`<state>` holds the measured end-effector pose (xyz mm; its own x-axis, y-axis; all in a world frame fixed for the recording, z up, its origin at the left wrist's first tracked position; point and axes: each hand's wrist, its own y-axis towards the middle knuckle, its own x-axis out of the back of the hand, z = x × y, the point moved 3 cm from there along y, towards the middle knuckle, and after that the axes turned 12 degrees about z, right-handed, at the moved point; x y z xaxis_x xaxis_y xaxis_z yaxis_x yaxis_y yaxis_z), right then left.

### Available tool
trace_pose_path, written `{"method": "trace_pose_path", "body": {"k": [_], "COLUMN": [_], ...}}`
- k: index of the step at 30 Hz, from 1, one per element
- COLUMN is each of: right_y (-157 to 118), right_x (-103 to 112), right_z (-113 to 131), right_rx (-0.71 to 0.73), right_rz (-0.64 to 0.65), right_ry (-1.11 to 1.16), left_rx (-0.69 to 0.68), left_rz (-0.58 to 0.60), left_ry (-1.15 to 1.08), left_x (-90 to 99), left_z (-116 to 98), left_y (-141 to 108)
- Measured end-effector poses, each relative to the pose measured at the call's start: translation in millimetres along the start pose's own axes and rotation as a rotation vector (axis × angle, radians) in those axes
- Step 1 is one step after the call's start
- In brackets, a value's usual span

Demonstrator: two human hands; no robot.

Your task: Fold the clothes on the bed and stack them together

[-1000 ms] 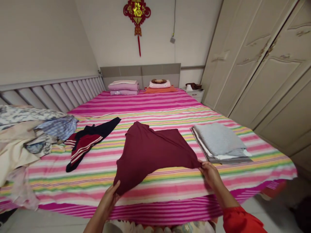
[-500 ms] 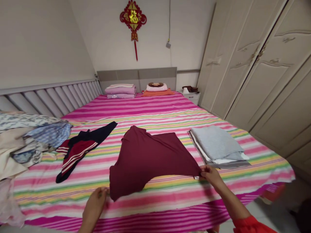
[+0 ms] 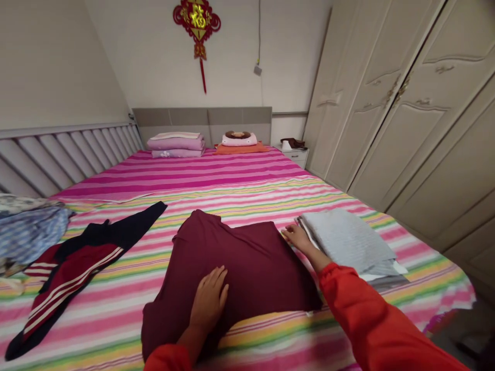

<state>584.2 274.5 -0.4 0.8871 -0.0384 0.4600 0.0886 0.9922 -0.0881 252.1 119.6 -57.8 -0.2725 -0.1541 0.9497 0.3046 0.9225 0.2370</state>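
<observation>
The bed (image 3: 247,188) I'm working over wears a striped cover: magenta bands toward the far edge, then pink, white, yellow and green across the nearer part. A grey headboard (image 3: 240,117) of two sections stands along the far edge, and one slatted rail (image 3: 62,159) runs along the left. Beyond the right edge I have one pale wardrobe (image 3: 417,134); past the far right corner is one white nightstand (image 3: 297,156) bearing a dark brown item (image 3: 294,142). On the wall (image 3: 235,77) hang one red and gold ornament (image 3: 197,20) and one cable with a small grey box (image 3: 258,69) at its end.

Counting what lies on the bed, I get one maroon garment (image 3: 263,268), spread in the middle toward the near edge; one navy and red garment (image 3: 87,257) to its left; one heap of loose clothes (image 3: 34,232) at the left edge, its pieces too tangled to number; and one folded stack (image 3: 348,239) near the right edge, several layers deep. By the far edge sit two bedding piles, one lilac (image 3: 178,143), one pink over orange (image 3: 242,150).

Both hands show. My left hand (image 3: 209,298) lies on the maroon garment with fingers extended, gripping nothing that I can see. My right hand (image 3: 298,238) is half curled beside the garment's far right corner, near the stack; I can't tell whether it pinches any cloth.
</observation>
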Motion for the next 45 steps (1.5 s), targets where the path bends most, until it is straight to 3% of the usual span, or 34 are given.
{"method": "trace_pose_path", "body": {"k": [4, 9, 15, 20, 23, 26, 29, 31, 33, 37, 39, 40, 42, 45], "right_y": [43, 71, 84, 83, 63, 12, -55, -86, -94, -77, -78, -84, -106, -151], "right_x": [-27, -49, -25, -5, -22, -72, -138, -156, -140, -50, -19, -14, -27, -80], "right_z": [1, 0, 1, 16, 37, 55, 59, 46, 28, -5, -12, -12, -7, 1], "right_rx": [-0.067, -0.184, -0.308, -0.272, -0.14, 0.074, 0.466, 0.527, 0.416, 0.049, -0.059, -0.082, -0.014, 0.279], "right_rz": [0.053, 0.149, 0.065, -0.038, -0.1, -0.071, 0.232, 0.339, 0.317, 0.134, 0.073, 0.042, -0.002, 0.06], "right_ry": [0.053, 0.072, 0.092, 0.034, -0.049, -0.144, -0.47, -0.654, -0.762, -0.822, -0.828, -0.831, -0.839, -0.842], "left_rx": [-0.01, -0.012, -0.004, -0.008, -0.008, -0.002, 0.008, 0.015, 0.021, 0.03, 0.035, 0.039, 0.043, 0.054], "left_rz": [0.03, 0.046, 0.045, 0.04, 0.039, 0.049, 0.076, 0.086, 0.083, 0.074, 0.064, 0.057, 0.046, 0.034], "left_ry": [0.027, 0.026, 0.003, 0.005, 0.003, -0.008, -0.019, -0.028, -0.045, -0.079, -0.086, -0.089, -0.098, -0.107], "left_x": [2.8, 5.0, 5.0, 5.9, 5.5, 5.6, 6.5, 7.4, 8.2, 8.2, 8.4, 8.8, 10.0, 12.9], "left_z": [3, 0, -2, -3, -2, -1, 0, -1, -1, -1, -1, -2, -3, -8], "left_y": [-7, -7, -9, -8, -7, -6, -3, -2, 0, 1, 1, 2, 2, 2]}}
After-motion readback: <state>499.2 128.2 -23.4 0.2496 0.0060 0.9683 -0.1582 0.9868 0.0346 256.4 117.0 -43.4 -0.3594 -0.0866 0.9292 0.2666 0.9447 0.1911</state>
